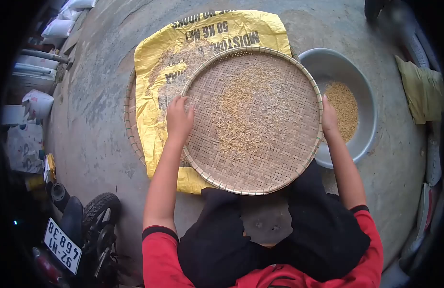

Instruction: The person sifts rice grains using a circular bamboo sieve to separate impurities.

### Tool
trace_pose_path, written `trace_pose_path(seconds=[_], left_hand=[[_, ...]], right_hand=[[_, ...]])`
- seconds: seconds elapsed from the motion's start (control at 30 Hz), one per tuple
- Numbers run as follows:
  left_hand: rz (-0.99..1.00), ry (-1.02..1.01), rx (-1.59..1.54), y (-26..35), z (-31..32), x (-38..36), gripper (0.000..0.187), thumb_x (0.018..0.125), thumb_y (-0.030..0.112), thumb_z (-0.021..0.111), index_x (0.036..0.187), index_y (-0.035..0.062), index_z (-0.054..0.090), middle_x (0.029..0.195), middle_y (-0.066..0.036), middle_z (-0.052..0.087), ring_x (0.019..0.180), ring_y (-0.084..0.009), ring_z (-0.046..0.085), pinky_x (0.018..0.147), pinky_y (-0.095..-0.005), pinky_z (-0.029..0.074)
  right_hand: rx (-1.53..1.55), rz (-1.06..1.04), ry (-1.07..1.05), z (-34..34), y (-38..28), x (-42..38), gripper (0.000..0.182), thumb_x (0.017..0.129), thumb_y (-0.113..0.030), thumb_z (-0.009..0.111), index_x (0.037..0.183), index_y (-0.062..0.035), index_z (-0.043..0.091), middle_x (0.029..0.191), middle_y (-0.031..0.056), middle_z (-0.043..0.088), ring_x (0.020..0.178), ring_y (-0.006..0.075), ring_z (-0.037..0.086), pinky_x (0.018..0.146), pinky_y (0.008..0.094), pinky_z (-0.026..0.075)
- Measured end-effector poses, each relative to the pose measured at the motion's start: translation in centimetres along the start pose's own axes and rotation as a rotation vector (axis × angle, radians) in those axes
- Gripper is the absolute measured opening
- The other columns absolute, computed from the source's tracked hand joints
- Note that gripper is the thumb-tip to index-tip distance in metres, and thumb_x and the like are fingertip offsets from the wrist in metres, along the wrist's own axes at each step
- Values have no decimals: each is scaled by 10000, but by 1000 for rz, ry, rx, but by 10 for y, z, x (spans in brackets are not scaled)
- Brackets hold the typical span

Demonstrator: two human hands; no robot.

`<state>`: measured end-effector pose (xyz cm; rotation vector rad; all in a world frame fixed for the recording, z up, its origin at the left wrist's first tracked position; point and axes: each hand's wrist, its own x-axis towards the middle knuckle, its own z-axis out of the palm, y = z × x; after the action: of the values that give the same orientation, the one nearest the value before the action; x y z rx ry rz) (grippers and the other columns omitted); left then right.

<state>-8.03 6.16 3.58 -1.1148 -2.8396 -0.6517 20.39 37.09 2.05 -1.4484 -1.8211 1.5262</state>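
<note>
A round woven bamboo tray (203, 129) is held above my lap, with golden grains and paler husks spread over its middle and right. My left hand (179, 117) grips its left rim, thumb on the inner side. At the right rim is my right hand (329, 115), closed on the edge with its fingers partly hidden. Below the tray lies a yellow printed sack (270, 26) with chaff scattered on it. A grey metal basin (368, 96), partly overlapped by my right hand and the tray, holds more golden grain (344, 108).
Another woven tray's rim (130, 120) shows under the sack. A motorbike (94, 221) stands at the lower left. White bags (38, 103) line the left side, and a yellowish sack (419, 91) lies among other sacks at the right. The floor (97, 144) is concrete.
</note>
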Motion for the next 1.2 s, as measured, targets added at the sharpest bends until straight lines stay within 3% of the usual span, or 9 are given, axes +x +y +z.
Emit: trace_pose_path(seconds=[0.07,0.13,0.2,0.3,0.47,0.6,0.77,0.87,1.2], left_hand=[[-33,47,31,-13,7,-5,365,865,207,576,1159,-4,537,1272,-186,487,1189,-345,440,992,-410,359],[-50,3,51,-18,18,-5,459,889,248,536,1272,8,451,1324,-201,441,1250,-350,391,1032,-416,328],[-77,-16,25,-18,25,-4,485,899,265,518,1301,12,419,1341,-205,423,1276,-348,361,1049,-417,310],[-108,-70,-27,-7,17,-1,526,908,274,508,1345,19,366,1370,-202,387,1298,-335,338,1068,-423,288],[-151,-81,22,-16,23,-3,543,882,216,544,1346,11,351,1376,-198,366,1271,-331,370,1053,-406,322],[-98,-11,58,-27,36,-10,533,870,180,542,1340,8,358,1371,-208,367,1255,-335,385,1044,-396,337],[-92,41,-77,-30,37,-17,487,845,96,542,1302,-8,407,1335,-210,409,1223,-350,412,1030,-395,354],[-171,54,-251,-33,31,-12,468,834,71,543,1280,-10,428,1313,-196,436,1217,-343,419,1027,-397,357],[-188,95,-182,-28,34,-19,424,846,111,524,1248,-7,454,1301,-204,440,1206,-347,426,1027,-395,362]], right_hand=[[-27,-32,-3,-1,4,3,570,950,-443,346,1009,56,615,961,179,629,901,245,578,852,355,414],[-168,-337,147,-5,14,14,505,963,-394,355,1026,50,589,940,139,616,885,228,558,844,349,408],[-231,-484,197,-22,-16,16,448,968,-361,373,1025,36,572,907,107,598,854,191,538,817,312,405],[-202,-490,104,-50,-93,31,398,956,-335,434,1002,30,584,821,87,584,768,154,527,741,275,415],[-747,-708,-303,-2,-187,1,229,864,-222,608,956,-12,608,713,76,595,648,140,531,627,285,437],[-1220,-760,-888,73,-171,16,314,808,-258,668,1031,-46,604,916,114,640,852,273,611,757,376,481],[-1056,-830,-721,146,-119,14,267,829,-240,620,1043,-81,598,960,97,610,895,269,598,762,385,485],[-985,-936,-781,154,-101,-3,255,836,-240,608,1045,-94,591,981,83,590,903,262,592,761,378,488],[-832,-885,-956,158,-88,-56,194,795,-195,651,928,-73,579,882,88,569,820,252,580,726,362,477]])
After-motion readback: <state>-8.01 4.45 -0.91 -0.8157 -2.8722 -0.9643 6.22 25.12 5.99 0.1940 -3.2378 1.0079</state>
